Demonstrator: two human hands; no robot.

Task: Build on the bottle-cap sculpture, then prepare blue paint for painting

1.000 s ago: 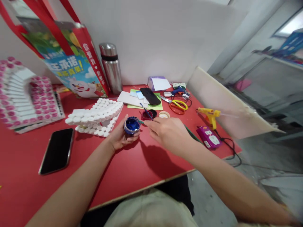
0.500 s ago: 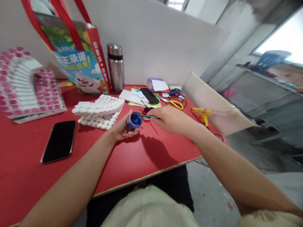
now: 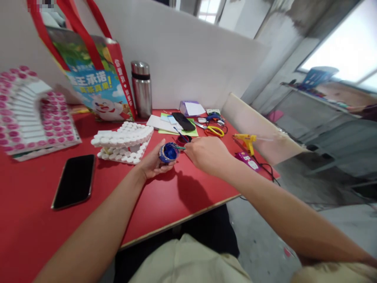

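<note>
My left hand [image 3: 154, 163] is closed around a small jar of blue paint [image 3: 167, 154], tilted a little above the red table. Between the fingers of my right hand [image 3: 203, 152] is a thin paintbrush [image 3: 180, 147], its tip at the mouth of the jar. Behind my right hand stands a dark red paint pot [image 3: 183, 140] with a blue-handled stick or brush [image 3: 179, 133] leaning in it. Left of the jar lies a white model [image 3: 123, 139] covered in small round white pieces.
A phone [image 3: 74, 181] lies at the left, before a pink-dotted model [image 3: 32, 114]. A shopping bag [image 3: 100, 86] and a steel flask [image 3: 141, 90] stand behind. Yellow-handled scissors [image 3: 215, 131], a black case [image 3: 183, 121], a yellow glue gun [image 3: 247, 141] and a purple box [image 3: 247, 160] are at the right.
My right hand has shifted slightly left and down, with the brush still at the jar. The view has turned a little, and the purple box by the glue gun has come into sight.
</note>
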